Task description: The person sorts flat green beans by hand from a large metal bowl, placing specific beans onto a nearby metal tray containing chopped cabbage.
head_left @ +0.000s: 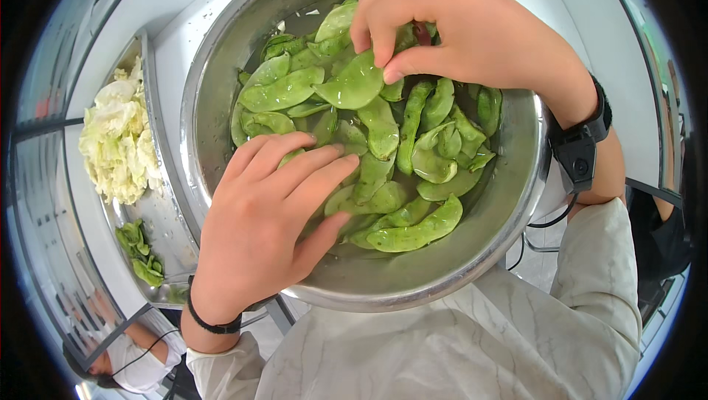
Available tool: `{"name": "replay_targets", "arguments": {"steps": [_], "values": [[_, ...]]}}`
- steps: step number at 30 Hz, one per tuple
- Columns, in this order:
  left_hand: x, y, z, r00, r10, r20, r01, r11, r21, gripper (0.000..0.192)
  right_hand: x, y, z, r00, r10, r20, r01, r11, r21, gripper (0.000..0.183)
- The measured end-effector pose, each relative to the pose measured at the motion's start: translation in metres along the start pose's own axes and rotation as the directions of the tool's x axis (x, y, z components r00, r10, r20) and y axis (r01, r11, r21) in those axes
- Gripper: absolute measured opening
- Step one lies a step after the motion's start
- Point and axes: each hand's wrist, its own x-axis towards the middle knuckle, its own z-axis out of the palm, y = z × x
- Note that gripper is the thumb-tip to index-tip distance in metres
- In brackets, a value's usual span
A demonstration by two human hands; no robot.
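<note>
A large stainless steel bowl [503, 206] in front of me holds water and many flat green bean pods [412, 231]. Between the thumb and fingertips of my right hand [437, 29], near the bowl's far side, is one broad pod [353, 83]. My left hand [271, 206] reaches over the near left rim with its palm down. Its fingers are a little apart, the tips resting at the pods, and no pod shows in its grasp. Part of the pods beneath this hand is hidden.
Left of the bowl, a metal tray [171, 234] holds a heap of pale torn leafy vegetable [119, 134] and a few green pod pieces [141, 253]. Both stand on a white surface [174, 51]. Another person [146, 350] is at the lower left, behind a low partition.
</note>
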Motion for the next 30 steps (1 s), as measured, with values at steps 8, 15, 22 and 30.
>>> {"name": "replay_targets", "arguments": {"steps": [8, 15, 22, 30], "values": [[0.0, 0.0, 0.0, 1.0, 0.007, -0.005, -0.007, 1.0, 0.007, 0.058, 0.002, 0.0, -0.002, 0.997, -0.012, -0.076, 0.018, 0.997, 0.075, 0.014], [0.0, 0.001, -0.002, 1.0, -0.018, -0.018, 0.017, 0.999, -0.043, 0.063, 0.005, -0.007, 0.005, 0.984, -0.062, -0.166, 0.054, 0.997, -0.051, 0.015], [0.003, 0.005, -0.005, 0.999, -0.032, -0.02, 0.032, 0.999, -0.007, 0.078, 0.008, 0.029, 0.012, 0.933, -0.27, -0.236, 0.257, 0.963, -0.087, 0.017], [0.005, 0.008, -0.006, 0.999, -0.054, 0.002, 0.053, 0.998, 0.023, 0.082, 0.013, 0.029, 0.02, 0.834, -0.443, -0.33, 0.424, 0.896, -0.131, 0.017]]}}
